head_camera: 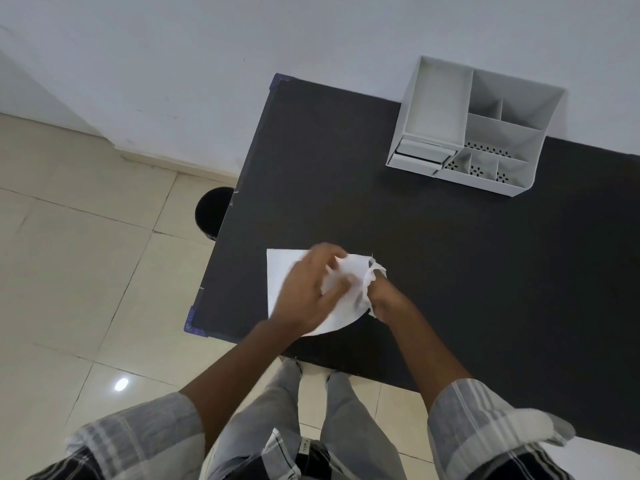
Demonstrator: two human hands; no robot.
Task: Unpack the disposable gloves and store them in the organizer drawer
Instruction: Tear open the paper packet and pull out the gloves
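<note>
1. Here, in the head view, a person stood at the near edge of a black rectangular table (450,254), both forearms reaching forward from rolled grey plaid sleeves (478,420).
2. The white, torn-open paper packet of disposable gloves (349,271) lay near the table's front left corner, partly raised between the two hands; a flat white portion of it (280,271) rested on the tabletop to the left.
3. The left hand (304,292) lay over the packet, its fingers curled round the crumpled white material; motion blur hid the exact position of the fingertips.
4. The right hand (384,299) was at the packet's ragged right edge, its fingers curled into the torn paper; whether thumb and forefinger pinched it could not be told.
5. The light grey plastic desk organizer (485,133), with several open compartments, stood at the far side of the table against the white wall (207,46), well apart from the hands.
6. Its small drawer (420,154), on the lower left front, was slightly pulled out.
7. A black round bin (211,213) stood on the beige tiled floor (69,254), just beside the table's left edge.
</note>
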